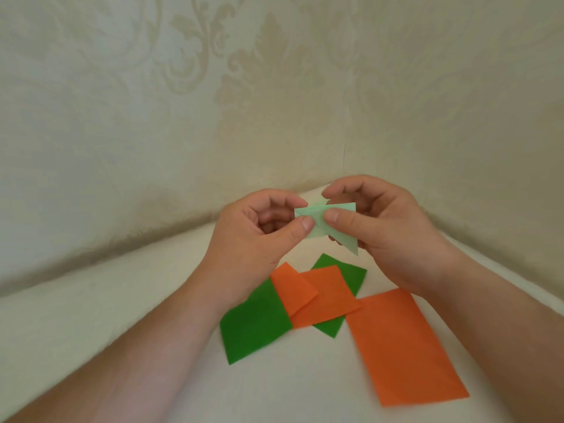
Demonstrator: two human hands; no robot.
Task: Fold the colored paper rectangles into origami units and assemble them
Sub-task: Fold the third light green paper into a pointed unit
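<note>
My single head-worn wide-angle camera looked forward and down, close over the pale bench (152, 315), facing a wallpapered corner (345, 141); no second view shared the scene.

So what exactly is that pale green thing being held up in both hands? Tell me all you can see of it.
The pale green paper piece is small and thin, already folded into layers with sharp creases. A flat band runs across its top, and one pointed flap slants down to the right. It is held in the air above the flat orange and dark green sheets. The left hand pinches its left end between thumb and fingers; the right hand pinches it near the middle.
</note>
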